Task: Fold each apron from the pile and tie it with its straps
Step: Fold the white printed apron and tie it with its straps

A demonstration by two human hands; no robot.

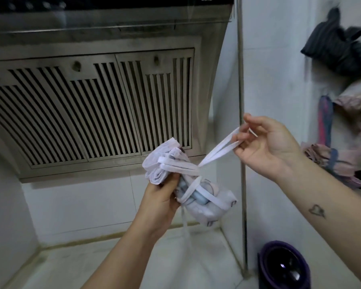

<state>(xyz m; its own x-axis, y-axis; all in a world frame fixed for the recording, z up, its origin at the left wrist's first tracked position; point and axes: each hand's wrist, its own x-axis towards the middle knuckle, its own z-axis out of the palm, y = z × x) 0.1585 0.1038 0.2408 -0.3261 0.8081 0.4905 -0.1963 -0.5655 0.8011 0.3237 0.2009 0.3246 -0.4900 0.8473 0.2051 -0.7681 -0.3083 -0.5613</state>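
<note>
Two hands: left (pixel 158 202) grips rolled apron (pixel 205 208), right (pixel 267 147) pinches strap (pixel 217 148); range hood (pixel 92 105) behind.

Light soft and even, a bit dim, cool-grey; source not visible. No hard shadows, only a faint dark band on the tiled wall (pixel 81 203) below the range hood (pixel 92 101); the hood's slats read near black. Dull sheen on the hood's upper panel. One small white glint in the dark bowl (pixel 283 265), lower right. Centre is sharpest: rolled apron (pixel 167 161), strap (pixel 206 160), left hand (pixel 161 199) and right hand (pixel 267 144) have fairly clean edges. Dark cloth (pixel 338 46) at upper right is smeared and soft. Wide-angle bend is strong: the hood's edges curve and the pipe (pixel 240 80) bows. Corners are soft, with slight compression mush on the white surfaces.
</note>
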